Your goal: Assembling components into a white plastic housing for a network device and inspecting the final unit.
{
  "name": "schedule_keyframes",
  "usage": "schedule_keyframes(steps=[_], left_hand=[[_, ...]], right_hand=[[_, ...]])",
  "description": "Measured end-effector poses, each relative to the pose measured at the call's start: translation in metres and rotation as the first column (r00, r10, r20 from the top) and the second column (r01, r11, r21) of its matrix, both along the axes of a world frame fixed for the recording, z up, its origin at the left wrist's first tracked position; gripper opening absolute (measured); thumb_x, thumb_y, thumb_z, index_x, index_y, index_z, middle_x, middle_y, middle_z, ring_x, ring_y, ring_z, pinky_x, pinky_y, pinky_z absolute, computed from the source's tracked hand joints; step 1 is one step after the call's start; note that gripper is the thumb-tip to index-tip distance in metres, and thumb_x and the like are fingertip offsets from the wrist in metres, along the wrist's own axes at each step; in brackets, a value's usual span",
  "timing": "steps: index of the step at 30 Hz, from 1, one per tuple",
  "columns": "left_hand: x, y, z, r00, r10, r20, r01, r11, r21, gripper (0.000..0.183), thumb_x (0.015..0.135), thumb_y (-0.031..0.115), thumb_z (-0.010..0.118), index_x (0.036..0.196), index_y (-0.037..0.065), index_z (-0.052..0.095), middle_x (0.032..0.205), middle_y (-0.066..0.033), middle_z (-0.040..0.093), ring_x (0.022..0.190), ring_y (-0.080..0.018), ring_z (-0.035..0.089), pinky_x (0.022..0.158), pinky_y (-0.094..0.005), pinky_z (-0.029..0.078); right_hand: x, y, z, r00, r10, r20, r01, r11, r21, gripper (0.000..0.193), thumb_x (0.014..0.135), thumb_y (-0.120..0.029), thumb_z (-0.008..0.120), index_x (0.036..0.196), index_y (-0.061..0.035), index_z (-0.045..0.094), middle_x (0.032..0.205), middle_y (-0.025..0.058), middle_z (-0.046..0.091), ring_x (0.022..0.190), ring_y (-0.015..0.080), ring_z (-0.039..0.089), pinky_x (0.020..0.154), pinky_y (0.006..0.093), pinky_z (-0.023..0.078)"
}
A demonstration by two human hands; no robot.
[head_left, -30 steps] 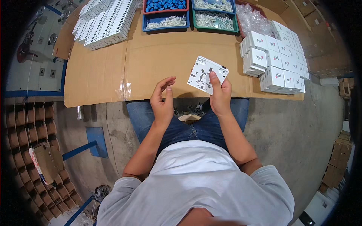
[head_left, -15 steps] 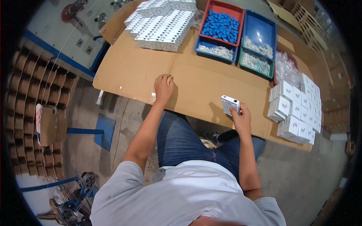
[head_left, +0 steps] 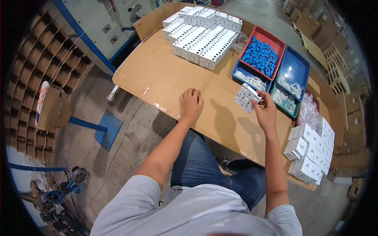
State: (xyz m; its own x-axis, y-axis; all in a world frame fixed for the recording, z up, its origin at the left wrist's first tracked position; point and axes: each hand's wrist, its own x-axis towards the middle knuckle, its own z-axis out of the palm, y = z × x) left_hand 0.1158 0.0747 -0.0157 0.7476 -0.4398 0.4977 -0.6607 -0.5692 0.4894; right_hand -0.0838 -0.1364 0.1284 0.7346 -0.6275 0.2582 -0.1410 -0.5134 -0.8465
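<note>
At one o'clock, the right hand [head_left: 266, 112] pinches a flat white casing [head_left: 244, 97], which has moved forward from the near edge of the table [head_left: 153, 80] and so is closer to the parts trays [head_left: 293, 66], not yet set down. At twelve o'clock, the left hand [head_left: 191, 105] curls loosely; whether it holds anything, I cannot tell.

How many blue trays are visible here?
2: one blue tray at the near end of the red tray of blue pieces, another to its right. More may be hidden.
</note>
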Motion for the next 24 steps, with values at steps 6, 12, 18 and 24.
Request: schedule_keyframes(steps=[6,12,18,24], left_hand=[[0.002,0.004,-0.003,1.0,0.019,0.003,-0.019,0.999,0.044,0.02,0.085,0.016,0.063,0.103,0.007,0.064,0.113,-0.0109,0.059,0.113,-0.0289,0.054,0.101,-0.046,0.04],[0.004,0.006,-0.006,1.0,0.005,-0.003,-0.005,0.999,0.053,0.022,0.085,0.017,0.064,0.105,0.007,0.064,0.113,-0.0104,0.058,0.113,-0.028,0.054,0.1,-0.0451,0.04],[0.005,0.005,0.006,0.999,0.006,-0.043,-0.003,0.998,0.068,0.025,0.084,0.016,0.065,0.108,0.007,0.063,0.115,-0.0093,0.057,0.114,-0.0273,0.053,0.098,-0.0441,0.041],[0.011,0.005,-0.003,0.997,0.012,-0.071,-0.006,0.997,0.083,0.03,0.083,0.016,0.065,0.111,0.007,0.063,0.118,-0.0103,0.057,0.117,-0.0277,0.053,0.099,-0.0438,0.041]], right_hand=[[0.086,-0.027,0.03,0.981,0.196,0.007,-0.191,0.964,-0.182,0.035,0.082,-0.006,0.075,0.115,0.0001,0.063,0.102,0.0115,0.071,0.085,0.0175,0.069,0.077,0.0311,0.055],[0.189,-0.048,0.05,0.97,0.216,-0.115,-0.244,0.885,-0.396,0.035,0.082,-0.012,0.08,0.112,-0.0007,0.068,0.094,0.0153,0.073,0.083,0.0206,0.071,0.075,0.0333,0.055],[0.308,-0.065,0.049,0.972,0.233,0.035,-0.181,0.831,-0.526,0.038,0.083,-0.021,0.08,0.114,-0.0016,0.07,0.097,0.0199,0.073,0.081,0.0299,0.072,0.073,0.0384,0.055],[0.416,-0.079,0.03,0.949,0.297,0.109,-0.177,0.785,-0.594,0.034,0.085,-0.02,0.078,0.112,-0.003,0.066,0.097,0.0214,0.072,0.087,0.0365,0.071,0.077,0.0426,0.055]])
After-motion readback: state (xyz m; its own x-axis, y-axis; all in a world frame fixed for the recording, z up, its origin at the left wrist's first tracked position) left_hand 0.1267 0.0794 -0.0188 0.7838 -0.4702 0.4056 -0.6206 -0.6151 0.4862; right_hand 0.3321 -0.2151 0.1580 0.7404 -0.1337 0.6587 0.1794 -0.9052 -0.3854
